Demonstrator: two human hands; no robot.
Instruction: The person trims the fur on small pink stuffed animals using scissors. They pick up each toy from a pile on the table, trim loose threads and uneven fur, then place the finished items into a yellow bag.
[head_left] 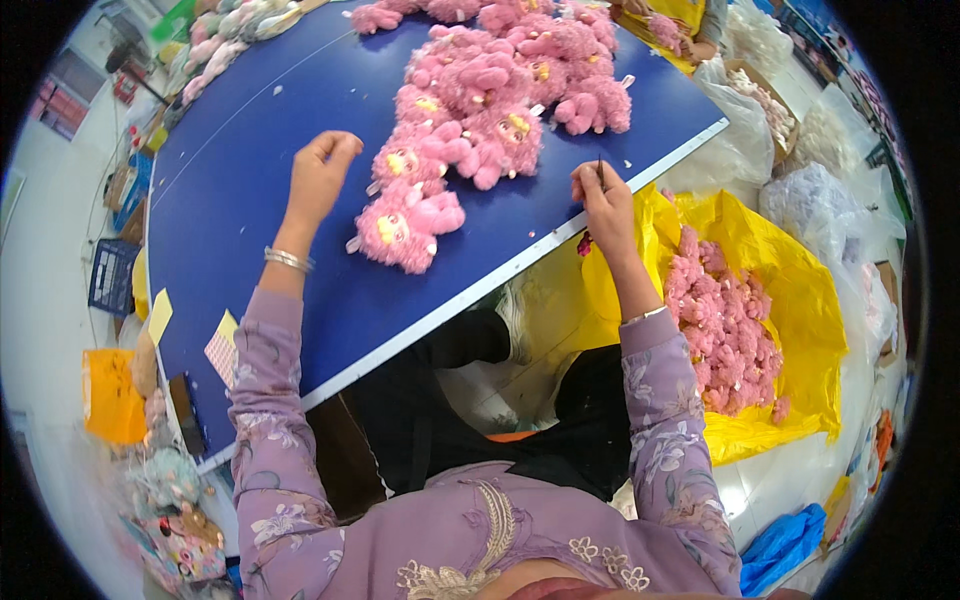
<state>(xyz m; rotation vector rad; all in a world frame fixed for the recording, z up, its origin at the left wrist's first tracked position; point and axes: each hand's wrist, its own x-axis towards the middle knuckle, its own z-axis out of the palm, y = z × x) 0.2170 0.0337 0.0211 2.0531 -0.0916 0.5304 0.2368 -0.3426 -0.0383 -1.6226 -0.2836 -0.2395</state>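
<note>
Leftmost, a dark blue crate (110, 275) stands by the wall, with an orange bag (112, 395) nearer the person and a heap of soft toys (170, 480) lower down. Next comes the blue table (240, 200), edged in white; a yellow slip (159, 316) and a pink-patterned sheet (220, 352) lie near its left corner. The person's left hand (325, 165), with silver bangles (289, 260) at the wrist, hovers over the tabletop with its fingers curled in narrowly; I cannot tell whether anything small is pinched between them. Just to its right, apart from it, lies the nearest pink plush toy (405, 228), on its back with its face up. More pink plush toys (480, 80) crowd together behind it, running up to the far side of the table. Farther right, the right hand (605, 195) is raised near the table's white edge, closed around a slim dark tool (600, 172) that points upward. Below and beyond that hand, a yellow bag (810, 300) gapes open, with many pink plush pieces (720, 330) piled inside. Past the table's upper right corner, another person's hand (697, 47) shows beside a yellow apron (680, 12). Clear plastic bags (815, 215) bulge along the far right, and a blue plastic bag (785, 545) lies at lower right.
</note>
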